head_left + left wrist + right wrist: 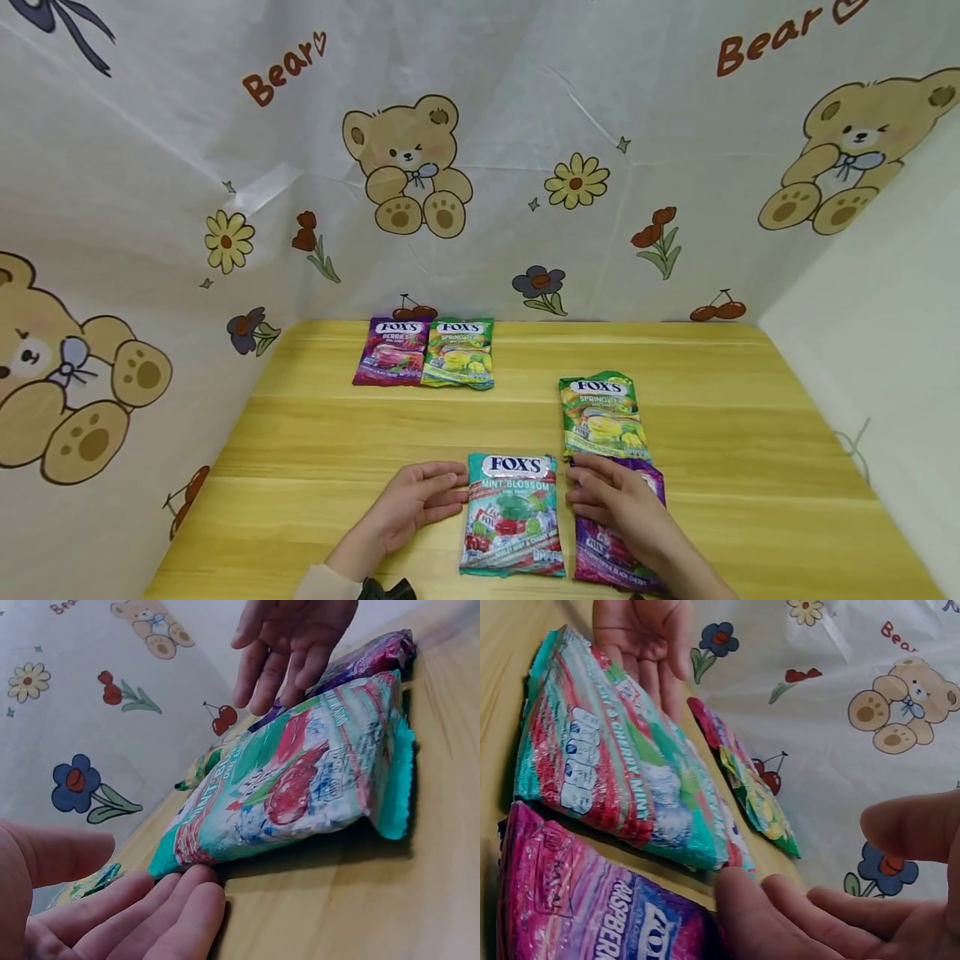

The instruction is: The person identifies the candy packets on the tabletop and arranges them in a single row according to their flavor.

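While the left hand (417, 500) grasps nothing, fingers loosely extended, a teal candy bag (513, 517) lies at its fingertips on the table (300, 475). Farther right, the right hand (621, 504), likewise relaxed and holding nothing, is over a purple bag (606, 550).

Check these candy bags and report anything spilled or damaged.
Nothing stands out: no spill or tear shows. In the head view, the right hand covers part of the nearer purple bag, so that patch can't be checked.
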